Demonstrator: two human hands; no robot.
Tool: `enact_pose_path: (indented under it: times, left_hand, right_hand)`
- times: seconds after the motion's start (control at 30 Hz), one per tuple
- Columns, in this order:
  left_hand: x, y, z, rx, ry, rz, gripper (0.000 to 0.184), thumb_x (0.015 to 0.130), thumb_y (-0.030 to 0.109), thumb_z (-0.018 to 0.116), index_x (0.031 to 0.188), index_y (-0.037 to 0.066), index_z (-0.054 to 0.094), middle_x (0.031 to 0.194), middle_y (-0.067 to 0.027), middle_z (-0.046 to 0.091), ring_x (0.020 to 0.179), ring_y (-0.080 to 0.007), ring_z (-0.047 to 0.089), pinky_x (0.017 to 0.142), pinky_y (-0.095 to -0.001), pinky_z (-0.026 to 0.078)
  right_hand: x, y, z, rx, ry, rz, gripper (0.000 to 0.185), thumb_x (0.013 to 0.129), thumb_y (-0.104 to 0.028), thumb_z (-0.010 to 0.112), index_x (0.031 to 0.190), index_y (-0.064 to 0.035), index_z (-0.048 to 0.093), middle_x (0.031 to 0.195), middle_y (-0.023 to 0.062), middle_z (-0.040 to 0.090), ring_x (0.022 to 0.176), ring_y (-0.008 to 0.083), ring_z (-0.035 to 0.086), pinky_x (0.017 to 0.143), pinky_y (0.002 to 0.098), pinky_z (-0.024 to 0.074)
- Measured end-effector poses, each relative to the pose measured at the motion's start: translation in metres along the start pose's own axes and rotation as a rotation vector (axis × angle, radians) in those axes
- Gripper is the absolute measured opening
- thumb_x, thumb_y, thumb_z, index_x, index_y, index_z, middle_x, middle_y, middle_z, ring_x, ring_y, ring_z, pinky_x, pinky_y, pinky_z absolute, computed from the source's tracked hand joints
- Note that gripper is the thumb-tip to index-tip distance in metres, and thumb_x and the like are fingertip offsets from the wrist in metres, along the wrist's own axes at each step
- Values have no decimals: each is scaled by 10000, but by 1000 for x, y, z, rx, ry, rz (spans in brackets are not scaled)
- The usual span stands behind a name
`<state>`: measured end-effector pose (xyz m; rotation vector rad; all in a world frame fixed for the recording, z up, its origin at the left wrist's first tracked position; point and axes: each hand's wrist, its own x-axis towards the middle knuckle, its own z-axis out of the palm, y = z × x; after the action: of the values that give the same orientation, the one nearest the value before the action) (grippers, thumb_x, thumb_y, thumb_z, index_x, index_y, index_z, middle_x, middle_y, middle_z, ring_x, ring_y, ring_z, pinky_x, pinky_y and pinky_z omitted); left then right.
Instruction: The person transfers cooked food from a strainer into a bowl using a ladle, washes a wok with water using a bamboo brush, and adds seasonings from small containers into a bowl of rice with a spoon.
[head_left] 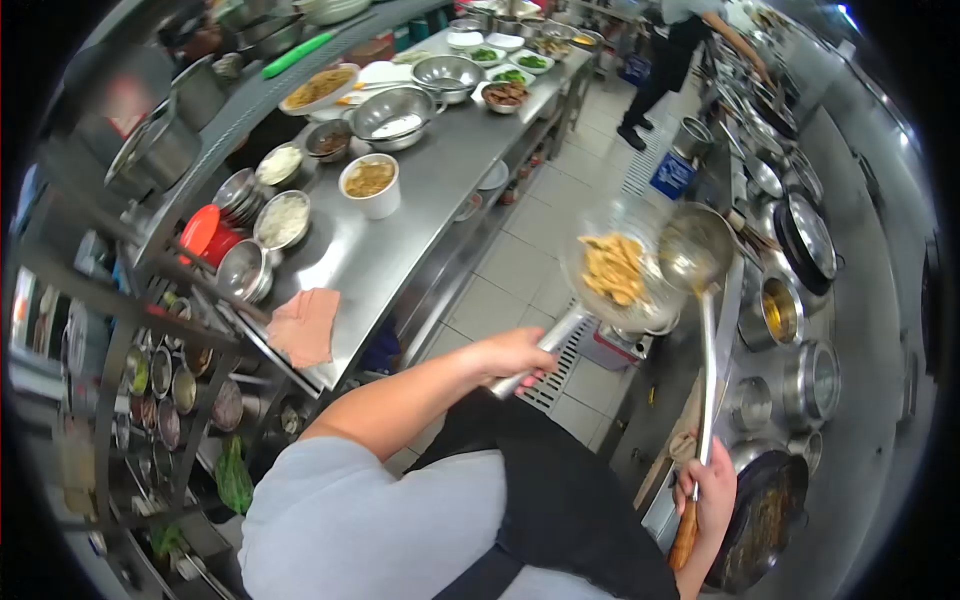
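My left hand [522, 360] is wrapped round the metal handle of a round strainer [641, 312], which holds yellowish-brown food pieces [613, 268]. The strainer is over the floor between the steel table and the stove line. My right hand [711, 487] grips the wooden-ended handle of a large metal ladle [697, 246]. The ladle's bowl is beside the strainer's right edge; whether they touch I cannot tell.
A steel table [395, 255] at the left bears bowls, a white tub [371, 186] and a pink cloth [304, 326]. Pots and a dark wok [762, 520] line the right. Another person [667, 60] stands farther along the aisle.
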<state>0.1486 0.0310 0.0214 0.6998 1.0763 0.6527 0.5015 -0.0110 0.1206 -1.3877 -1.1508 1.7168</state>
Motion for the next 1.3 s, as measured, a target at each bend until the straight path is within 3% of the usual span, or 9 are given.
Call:
enact_pose_path:
  times: [0.07,0.43,0.5,0.53,0.63,0.73,0.83,1.17,1.3]
  left_hand:
    - [-12,2,-30,-57,30,28,270,828,88,621,1028,27,450,668,-17,488,474,-83,476,405,-250,427]
    - [-27,54,-177,-30,231,140,272,836,38,597,1053,-25,446,690,-48,515,465,-114,511,406,-279,443]
    - [-22,61,-192,6,251,122,273,837,38,598,1050,-33,443,696,-52,520,465,-120,513,407,-282,442]
    - [-18,64,-201,7,249,120,276,838,41,600,1053,-38,445,698,-55,521,468,-120,515,407,-283,441]
    - [-9,67,-222,-56,238,80,285,837,44,603,1061,-44,449,699,-55,521,472,-118,517,406,-282,442]
    - [-8,70,-236,-14,261,50,295,837,52,601,1073,-45,454,698,-50,518,475,-115,518,408,-279,447]
    - [-8,76,-239,-81,244,33,300,838,63,598,1081,-42,456,699,-47,519,475,-111,517,410,-275,450]
    - [2,88,-236,-63,246,22,292,832,68,595,1067,-40,458,672,-42,510,463,-109,514,395,-268,441]
    - [16,89,-232,-27,288,4,271,830,60,591,1046,-36,457,649,-36,501,450,-111,504,393,-272,440]
  right_hand:
    - [24,-24,36,-85,-23,32,498,875,-25,515,1363,20,428,618,8,462,499,73,470,368,215,415]
    - [197,-85,183,-464,-50,-52,513,861,17,527,1368,8,452,721,-6,527,525,43,464,445,212,388]
    - [228,-60,189,-686,-61,-396,496,857,17,538,1348,14,470,798,6,568,556,39,460,483,204,391]
    - [234,-57,196,-634,-119,-356,477,852,22,546,1324,22,483,881,16,595,587,41,459,515,206,397]
    - [234,-90,233,-347,-179,104,464,856,14,524,1318,21,477,685,15,538,491,68,477,420,215,398]
    - [256,-91,228,-97,-278,214,437,862,3,507,1298,22,482,613,12,492,448,77,464,377,223,398]
    - [262,-84,234,-247,-242,170,391,869,3,489,1259,25,500,621,12,495,452,75,453,380,219,407]
    - [279,-105,224,-325,-240,190,349,873,7,482,1221,10,511,618,9,483,446,73,442,377,213,404]
    - [284,-111,217,-209,-393,274,367,884,-41,476,1247,9,500,611,18,479,425,91,443,384,221,392]
